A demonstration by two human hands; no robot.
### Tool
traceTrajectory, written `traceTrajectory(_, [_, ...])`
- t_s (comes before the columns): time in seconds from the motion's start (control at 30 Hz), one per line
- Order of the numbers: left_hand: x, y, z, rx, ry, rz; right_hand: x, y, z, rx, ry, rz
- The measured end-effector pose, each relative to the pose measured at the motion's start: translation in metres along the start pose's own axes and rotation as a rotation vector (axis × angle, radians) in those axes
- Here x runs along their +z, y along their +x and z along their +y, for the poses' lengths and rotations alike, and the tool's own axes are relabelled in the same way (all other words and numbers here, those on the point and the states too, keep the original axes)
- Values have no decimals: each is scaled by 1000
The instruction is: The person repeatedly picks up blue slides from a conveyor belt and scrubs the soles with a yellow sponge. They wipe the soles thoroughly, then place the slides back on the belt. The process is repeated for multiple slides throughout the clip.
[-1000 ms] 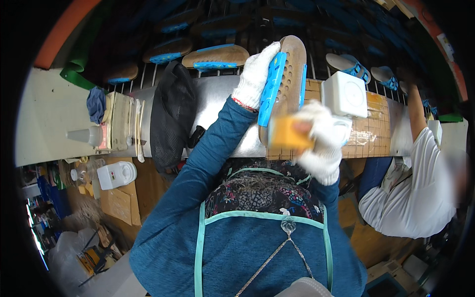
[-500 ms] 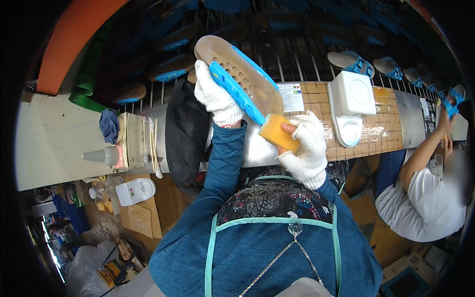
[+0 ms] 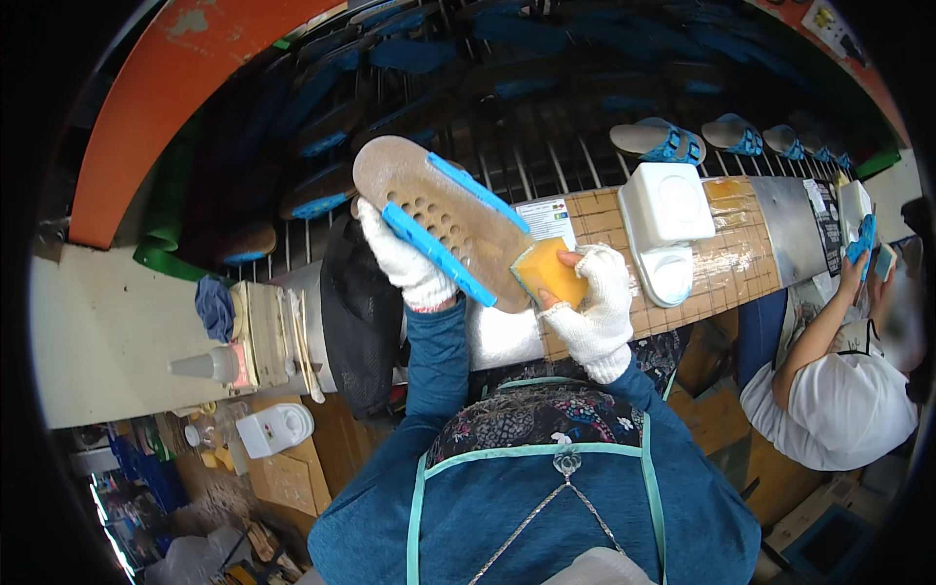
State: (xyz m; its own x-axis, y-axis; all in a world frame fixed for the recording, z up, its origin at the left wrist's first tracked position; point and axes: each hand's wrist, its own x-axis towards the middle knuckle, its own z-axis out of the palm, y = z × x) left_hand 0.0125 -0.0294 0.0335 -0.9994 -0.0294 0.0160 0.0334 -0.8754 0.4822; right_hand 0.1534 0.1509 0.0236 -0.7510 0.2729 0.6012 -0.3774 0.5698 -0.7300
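Note:
My left hand (image 3: 402, 261), in a white knit glove, is closed around the left side of a sandal sole (image 3: 395, 166). The sole is brown with a patch of round holes, and blue strap pieces (image 3: 439, 255) run along both its sides. It is held tilted, one rounded end up and to the left. In my right hand (image 3: 597, 314), gloved with bare fingertips, is a yellow sponge (image 3: 554, 273). The sponge touches the lower right end of the sole. Part of that end is hidden behind it.
A white plastic bottle (image 3: 668, 210) lies on the cardboard-covered bench (image 3: 751, 253). Blue-strapped sandals (image 3: 655, 142) rest on the metal rack beyond. A black mesh bag (image 3: 359, 322) hangs by my left arm. At the right, a co-worker (image 3: 829, 409) holds a blue-strapped item.
Sole and sponge sit lower in the picture, along with my hands, as the view has shifted. The sponge has moved from the strap's lower end onto the sole's end. The co-worker's hands moved lower.

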Motion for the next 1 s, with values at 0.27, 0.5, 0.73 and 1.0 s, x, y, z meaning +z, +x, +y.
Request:
traceTrajectory(0.27, [-22, -2, 7, 50, 376, -143, 0, 0, 2, 168, -97, 21])
traceTrajectory(0.5, [-5, 6, 7, -76, 116, -59, -4, 8, 0, -40, -137, 32])
traceTrajectory(0.73, [4, 14, 15, -25, -2, -31, -3, -10, -10, -149, -121, -100])
traceTrajectory(1.0, [-4, 24, 2, 214, 110, 91, 3, -14, -10, -250, -97, -90])
